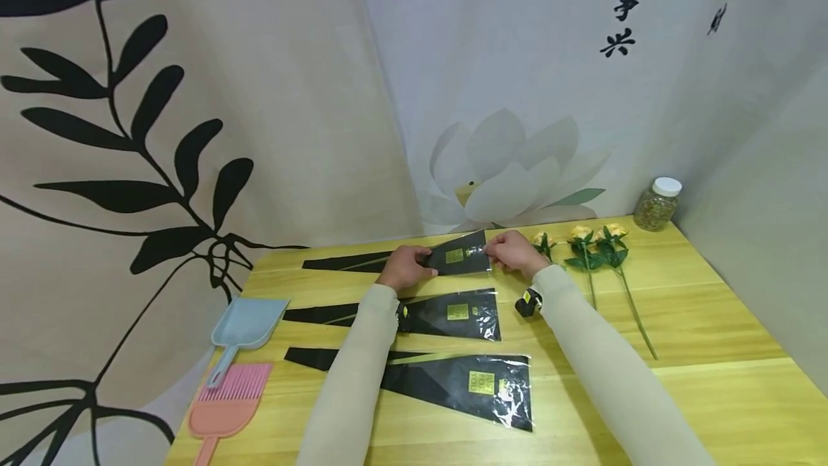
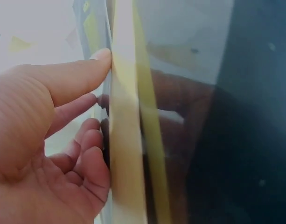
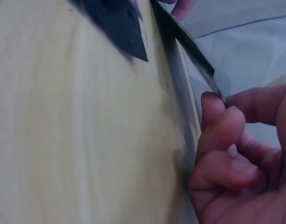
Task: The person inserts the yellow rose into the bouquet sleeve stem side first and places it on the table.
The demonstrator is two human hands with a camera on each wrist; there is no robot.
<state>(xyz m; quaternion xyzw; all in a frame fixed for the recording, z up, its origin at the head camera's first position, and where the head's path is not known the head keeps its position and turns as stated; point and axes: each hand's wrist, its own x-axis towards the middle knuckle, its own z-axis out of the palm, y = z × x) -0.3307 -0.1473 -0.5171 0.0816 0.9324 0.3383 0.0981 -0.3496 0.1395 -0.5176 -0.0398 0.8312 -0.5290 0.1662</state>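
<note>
My left hand (image 1: pixel 406 267) is on the farthest black flower sleeve (image 1: pixel 453 256), a tapered, glossy bag with a gold label. Its thumb and curled fingertips meet at the film, though part of the contact is hidden. At the sleeve's wide right end, my right hand (image 1: pixel 515 253) pinches the edge between thumb and index finger. That edge stands raised off the tabletop in the right wrist view. Closer to me lie a second flower sleeve (image 1: pixel 446 315), partly under my left wrist, and a third flower sleeve (image 1: pixel 466 387), crossed by my left forearm.
Yellow roses (image 1: pixel 611 247) with long green stems lie right of my right hand, one partly hidden by it. A white-lidded jar (image 1: pixel 657 205) stands at the back right corner. A blue dustpan (image 1: pixel 249 322) and a pink brush (image 1: pixel 226 412) lie at the table's left edge.
</note>
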